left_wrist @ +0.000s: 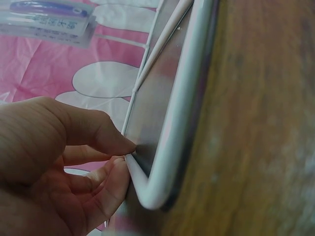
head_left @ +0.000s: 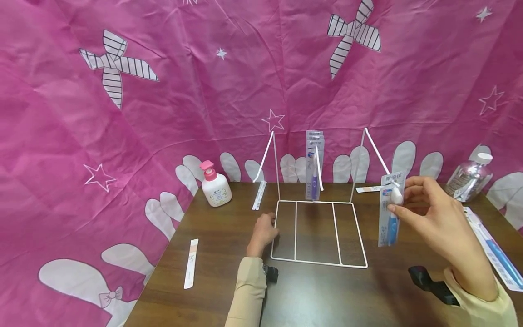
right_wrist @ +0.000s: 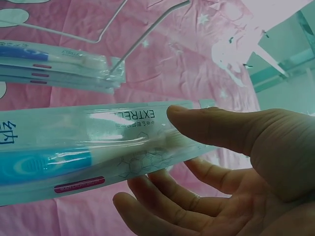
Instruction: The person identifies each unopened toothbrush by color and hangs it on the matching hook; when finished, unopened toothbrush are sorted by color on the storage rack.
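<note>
A pink cloth hung behind the brown table. On the table stood a white wire rack, with packs hanging from its middle hook. The left hand pinched the rack's front-left corner, thumb and fingers closed on the wire. The right hand held a blue toothbrush pack upright in the air just right of the rack, thumb pressed on its upper part. A pump bottle stood at the far left, a clear bottle far right.
</note>
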`<state>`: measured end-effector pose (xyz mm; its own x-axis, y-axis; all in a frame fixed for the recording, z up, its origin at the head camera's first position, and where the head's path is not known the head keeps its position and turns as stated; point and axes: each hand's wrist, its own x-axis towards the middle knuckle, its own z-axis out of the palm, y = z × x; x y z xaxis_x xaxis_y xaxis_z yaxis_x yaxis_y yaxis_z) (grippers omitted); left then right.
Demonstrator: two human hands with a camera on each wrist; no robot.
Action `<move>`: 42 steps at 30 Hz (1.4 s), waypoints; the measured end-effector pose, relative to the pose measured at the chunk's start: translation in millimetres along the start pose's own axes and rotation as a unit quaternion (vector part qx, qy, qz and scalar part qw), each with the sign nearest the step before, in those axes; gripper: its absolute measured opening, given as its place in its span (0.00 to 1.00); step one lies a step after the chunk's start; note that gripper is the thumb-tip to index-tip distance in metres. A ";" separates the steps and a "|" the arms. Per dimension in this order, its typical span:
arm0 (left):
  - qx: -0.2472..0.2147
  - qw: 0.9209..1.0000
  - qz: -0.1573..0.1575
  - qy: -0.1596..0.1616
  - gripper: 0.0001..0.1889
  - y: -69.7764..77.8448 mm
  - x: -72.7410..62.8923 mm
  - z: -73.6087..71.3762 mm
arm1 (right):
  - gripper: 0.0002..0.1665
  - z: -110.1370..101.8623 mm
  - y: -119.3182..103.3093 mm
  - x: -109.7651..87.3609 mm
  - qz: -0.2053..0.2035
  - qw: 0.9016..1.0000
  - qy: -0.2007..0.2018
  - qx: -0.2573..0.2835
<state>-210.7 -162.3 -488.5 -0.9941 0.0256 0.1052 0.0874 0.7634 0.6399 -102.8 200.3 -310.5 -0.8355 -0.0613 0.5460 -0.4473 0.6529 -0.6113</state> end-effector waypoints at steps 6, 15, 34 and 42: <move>0.002 1.000 0.006 0.002 0.21 -0.4 2.2 2.5 | 0.32 4.2 7.2 8.5 0.001 1.000 0.004 -0.007; -0.003 1.000 0.004 -0.003 0.20 3.3 1.2 2.8 | 0.33 10.1 17.9 22.4 0.003 0.999 0.024 -0.029; 0.000 1.000 0.006 0.003 0.22 0.8 1.5 4.6 | 0.31 25.9 37.0 58.8 -0.001 0.999 0.042 0.008; -0.007 0.999 0.027 0.018 0.21 -5.4 -1.5 1.2 | 0.31 35.5 45.4 79.2 -0.004 1.000 0.025 0.009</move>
<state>-209.8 -165.7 -493.0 -0.9850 0.0440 0.1668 0.1424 0.7528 0.6426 -200.6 198.3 -315.3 -0.8155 -0.0289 0.5780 -0.4601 0.6382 -0.6172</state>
